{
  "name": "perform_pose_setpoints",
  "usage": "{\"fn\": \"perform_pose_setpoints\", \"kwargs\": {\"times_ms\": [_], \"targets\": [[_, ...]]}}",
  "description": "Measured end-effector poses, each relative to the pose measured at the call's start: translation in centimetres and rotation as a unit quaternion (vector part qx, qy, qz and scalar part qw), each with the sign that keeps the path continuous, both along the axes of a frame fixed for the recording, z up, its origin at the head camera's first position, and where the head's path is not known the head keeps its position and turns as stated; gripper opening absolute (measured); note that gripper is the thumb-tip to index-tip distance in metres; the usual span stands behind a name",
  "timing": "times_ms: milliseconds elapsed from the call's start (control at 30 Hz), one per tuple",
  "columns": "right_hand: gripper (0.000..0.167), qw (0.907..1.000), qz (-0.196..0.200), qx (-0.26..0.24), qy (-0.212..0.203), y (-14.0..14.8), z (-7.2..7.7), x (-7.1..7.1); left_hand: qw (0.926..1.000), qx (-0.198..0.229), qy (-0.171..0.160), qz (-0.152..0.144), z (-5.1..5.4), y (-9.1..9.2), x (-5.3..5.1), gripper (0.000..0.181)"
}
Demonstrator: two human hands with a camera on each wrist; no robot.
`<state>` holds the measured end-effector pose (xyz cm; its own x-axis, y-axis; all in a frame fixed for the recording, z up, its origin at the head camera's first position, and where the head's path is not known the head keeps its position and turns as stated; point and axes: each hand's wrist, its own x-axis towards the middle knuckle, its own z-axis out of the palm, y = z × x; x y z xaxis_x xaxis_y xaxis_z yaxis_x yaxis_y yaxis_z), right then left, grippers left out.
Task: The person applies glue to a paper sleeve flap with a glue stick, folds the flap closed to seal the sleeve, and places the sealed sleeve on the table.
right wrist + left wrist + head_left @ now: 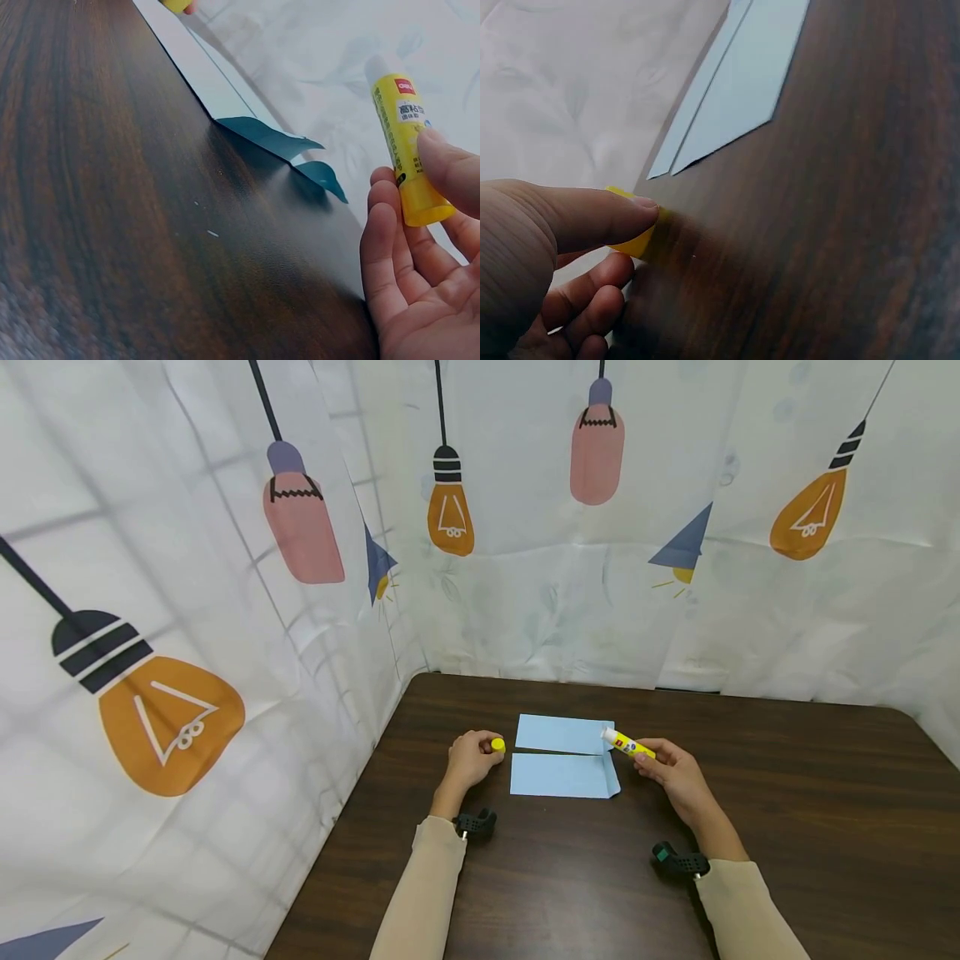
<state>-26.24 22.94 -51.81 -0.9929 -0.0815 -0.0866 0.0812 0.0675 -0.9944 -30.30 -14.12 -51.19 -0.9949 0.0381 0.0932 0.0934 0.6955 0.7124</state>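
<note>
My left hand (pixel 471 758) pinches a yellow glue stick cap (pixel 498 744) between thumb and fingers, left of the paper; in the left wrist view part of the cap (pixel 634 244) shows behind the thumb. In my right hand (pixel 678 777) is an uncapped yellow glue stick (pixel 409 157), its white end pointing up and left near the papers' right edge. Two light blue paper strips (pixel 562 733) (pixel 558 775) lie one behind the other on the table, a narrow gap between them. Their right ends are creased, and the folded flaps (pixel 270 139) stand raised off the wood.
The dark wooden table (pixel 570 877) has its left edge beside my left arm. A white cloth curtain (pixel 525 593) printed with lamps and bulbs hangs behind the table and along its left side. Small white specks (pixel 213 234) lie on the wood. Each wrist wears a black band (pixel 476 824).
</note>
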Motion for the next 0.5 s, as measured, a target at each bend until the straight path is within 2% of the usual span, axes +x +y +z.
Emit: {"fn": "perform_pose_setpoints", "kwargs": {"times_ms": [200, 500], "targets": [[0.044, 1.0, 0.002, 0.0, -0.004, 0.03, -0.02, -0.07, 0.9999, -0.015, 0.005, 0.0, -0.16, 0.01, -0.03, 0.025], [0.041, 1.0, 0.002, -0.006, -0.003, 0.04, 0.06, -0.1, 1.0, 0.003, -0.001, -0.004, 0.09, -0.25, -0.06, 0.036]]}}
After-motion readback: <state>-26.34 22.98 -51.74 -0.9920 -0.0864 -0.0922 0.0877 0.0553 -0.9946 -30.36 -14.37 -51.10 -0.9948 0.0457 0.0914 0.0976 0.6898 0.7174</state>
